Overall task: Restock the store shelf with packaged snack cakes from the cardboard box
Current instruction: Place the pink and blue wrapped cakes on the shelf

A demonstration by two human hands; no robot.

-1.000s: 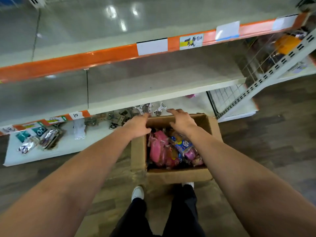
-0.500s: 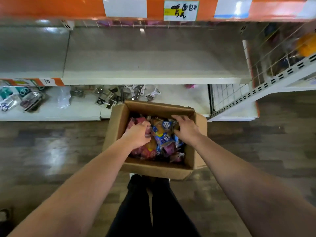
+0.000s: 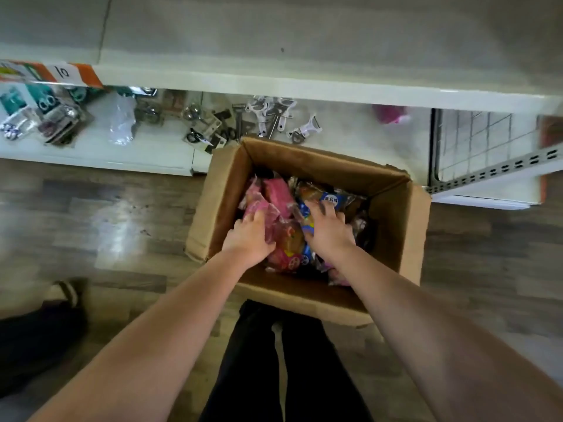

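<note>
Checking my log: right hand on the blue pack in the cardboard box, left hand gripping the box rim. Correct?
No. The head view shows the left hand inside the cardboard box on the pink packs, not on its rim. The right hand is on the blue pack.

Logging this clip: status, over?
Left hand grips pink snack cakes; right hand spread on blue packet. Both inside cardboard box. Shelf bare, nothing in the way.

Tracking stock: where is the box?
Head view, centre-right: the box sits on the floor before the bottom shelf, beside white tools, with left hand and right hand inside.
</note>
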